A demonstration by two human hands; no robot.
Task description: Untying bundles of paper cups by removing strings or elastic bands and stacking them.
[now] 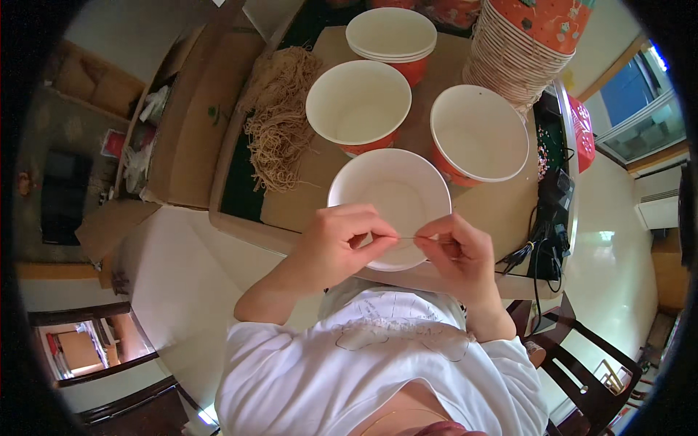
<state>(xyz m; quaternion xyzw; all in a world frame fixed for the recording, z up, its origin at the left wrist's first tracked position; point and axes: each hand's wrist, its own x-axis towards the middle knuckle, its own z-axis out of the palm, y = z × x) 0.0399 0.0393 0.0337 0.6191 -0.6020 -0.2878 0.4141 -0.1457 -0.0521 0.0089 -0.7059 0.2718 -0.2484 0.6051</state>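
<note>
My left hand [338, 238] and my right hand [459, 251] meet over a white-lined paper bucket [385, 174] near the table's front edge. Each hand is closed in a pinch of thumb and forefinger. A thin, pale strand of string [406, 238] runs across the small gap between the fingertips, above the bucket's near side. Close behind stand an orange-sided paper bucket [358, 102] and, to the right, another paper bucket [480, 132] tilted slightly. A loose, tangled pile of tan string [282, 120] lies at the left.
Nested buckets [391, 35] stand farther back, and a tall leaning stack of buckets [512, 62] at the back right. Black cables [550, 229] hang over the right edge. A cardboard sheet [294, 211] covers much of the table. An open cardboard box [196, 138] is at left, a dark chair [582, 363] at right.
</note>
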